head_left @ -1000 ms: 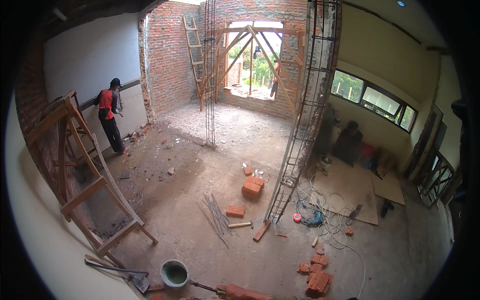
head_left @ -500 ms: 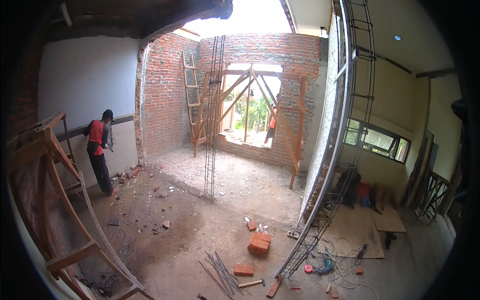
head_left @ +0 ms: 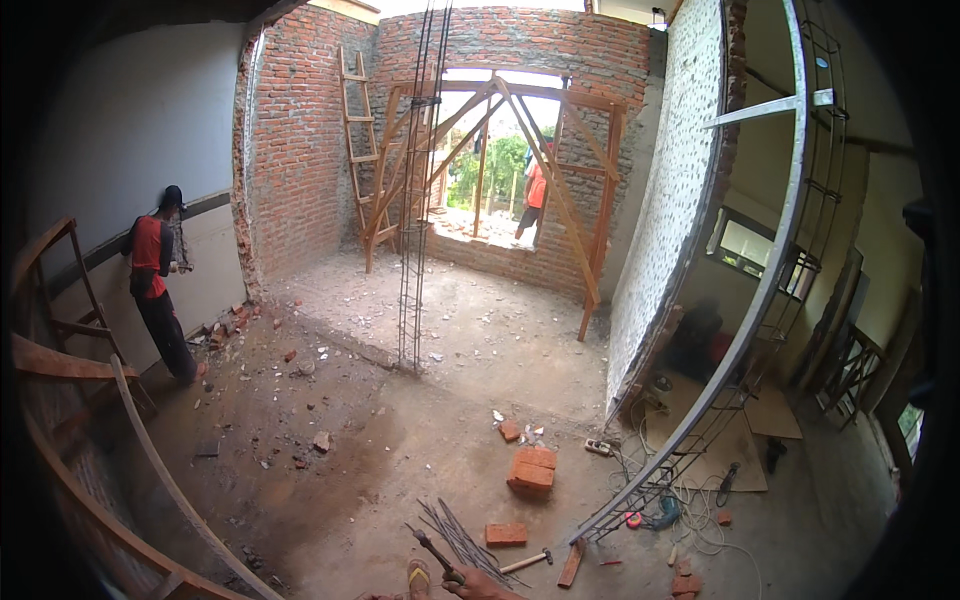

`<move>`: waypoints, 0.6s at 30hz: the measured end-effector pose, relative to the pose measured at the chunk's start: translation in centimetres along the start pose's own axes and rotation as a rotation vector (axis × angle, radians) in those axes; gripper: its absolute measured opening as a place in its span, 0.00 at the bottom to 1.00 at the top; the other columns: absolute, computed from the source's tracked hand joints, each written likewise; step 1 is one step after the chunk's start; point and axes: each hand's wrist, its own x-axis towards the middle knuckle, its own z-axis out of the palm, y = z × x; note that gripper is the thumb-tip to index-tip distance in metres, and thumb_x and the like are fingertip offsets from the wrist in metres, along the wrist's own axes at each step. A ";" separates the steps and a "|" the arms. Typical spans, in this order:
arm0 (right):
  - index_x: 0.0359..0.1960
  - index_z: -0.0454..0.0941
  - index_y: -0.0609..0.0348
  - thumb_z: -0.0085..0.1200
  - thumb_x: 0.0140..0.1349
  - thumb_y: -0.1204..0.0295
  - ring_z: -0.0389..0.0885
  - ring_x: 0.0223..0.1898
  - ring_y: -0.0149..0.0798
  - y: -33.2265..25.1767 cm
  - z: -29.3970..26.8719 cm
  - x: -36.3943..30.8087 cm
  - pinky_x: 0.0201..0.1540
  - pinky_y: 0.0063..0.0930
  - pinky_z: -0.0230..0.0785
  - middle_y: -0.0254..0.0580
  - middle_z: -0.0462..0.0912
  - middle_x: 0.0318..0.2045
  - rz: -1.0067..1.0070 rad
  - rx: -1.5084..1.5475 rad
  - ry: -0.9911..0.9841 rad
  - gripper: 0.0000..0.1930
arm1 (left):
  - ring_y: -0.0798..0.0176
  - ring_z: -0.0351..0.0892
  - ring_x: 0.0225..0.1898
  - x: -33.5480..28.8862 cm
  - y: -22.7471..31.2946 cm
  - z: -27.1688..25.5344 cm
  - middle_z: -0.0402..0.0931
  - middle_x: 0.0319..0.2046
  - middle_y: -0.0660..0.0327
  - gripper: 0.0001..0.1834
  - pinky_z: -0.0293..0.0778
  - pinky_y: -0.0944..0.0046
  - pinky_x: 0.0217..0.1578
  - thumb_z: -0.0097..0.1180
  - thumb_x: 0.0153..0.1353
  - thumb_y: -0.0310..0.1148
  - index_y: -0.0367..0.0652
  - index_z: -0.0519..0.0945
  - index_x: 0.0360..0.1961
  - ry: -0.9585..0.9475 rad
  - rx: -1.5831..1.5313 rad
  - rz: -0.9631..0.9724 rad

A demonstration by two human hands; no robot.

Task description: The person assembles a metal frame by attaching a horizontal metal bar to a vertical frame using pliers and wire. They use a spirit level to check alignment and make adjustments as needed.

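My right hand shows at the bottom edge, its fingers closed round a dark, slim metal hand tool. The tool slants up and left; its exact kind is hard to make out. Just beyond it lies a loose bundle of thin dark steel rods on the floor. A hammer with a wooden handle rests to the right of the hand. Close by is a single red brick. Left of the hand appears a sandalled foot. My left hand is out of view.
Stacked bricks stand ahead. A steel rebar column rises mid-room; a metal frame leans at right beside cables and a blue power tool. Curved wooden framing fills the left. A co-worker stands by the left wall, another person outside the window opening.
The view has tilted down and shifted. My right hand with the dark tool has come in at the bottom, and so has the sandalled foot. The person outside the window shows more fully.
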 end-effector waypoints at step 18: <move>0.37 0.78 0.60 0.57 0.61 0.66 0.79 0.38 0.55 -2.1 -2.3 35.2 0.43 0.46 0.72 0.53 0.80 0.34 -0.374 -0.330 0.300 0.10 | 0.58 0.86 0.34 32.9 17.7 0.6 0.82 0.35 0.55 0.07 0.86 0.62 0.31 0.58 0.66 0.27 0.37 0.78 0.44 -0.049 -0.200 -0.030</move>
